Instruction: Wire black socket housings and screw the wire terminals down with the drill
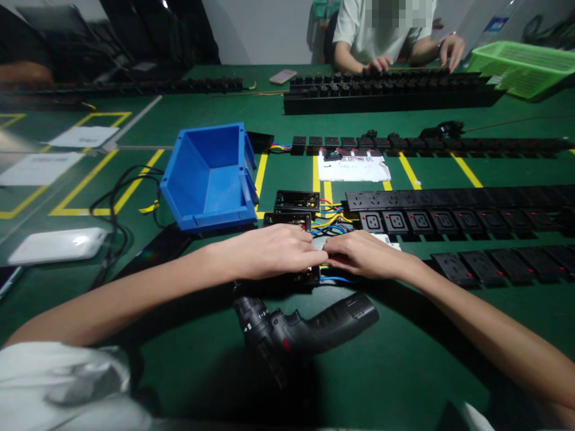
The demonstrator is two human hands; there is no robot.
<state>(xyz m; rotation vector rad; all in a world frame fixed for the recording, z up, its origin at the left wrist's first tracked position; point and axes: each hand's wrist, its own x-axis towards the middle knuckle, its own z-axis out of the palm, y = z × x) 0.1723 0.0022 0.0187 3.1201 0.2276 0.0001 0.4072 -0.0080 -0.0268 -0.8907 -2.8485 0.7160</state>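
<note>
Over a small open black wiring box (308,278) my left hand (276,250) rests with curled fingers, close to my right hand (359,252). Both sets of fingertips are pinched together at the box's right end; what lies between them is too small or hidden to make out. Yellow, green and blue wires (335,279) run out of this box under my right hand toward a black socket strip (480,266). Just behind are two similar boxes, one (296,202) wired to the strips on the right. A black cordless screwdriver (309,329) lies in front of my hands.
A blue parts bin (211,179) stands behind my left forearm, near black cables (119,203) and a white case-like object (58,245). More socket strips (413,221) extend right. Across the green table (215,383), a person (381,45) handles black strips (386,99) beside a green basket (525,69).
</note>
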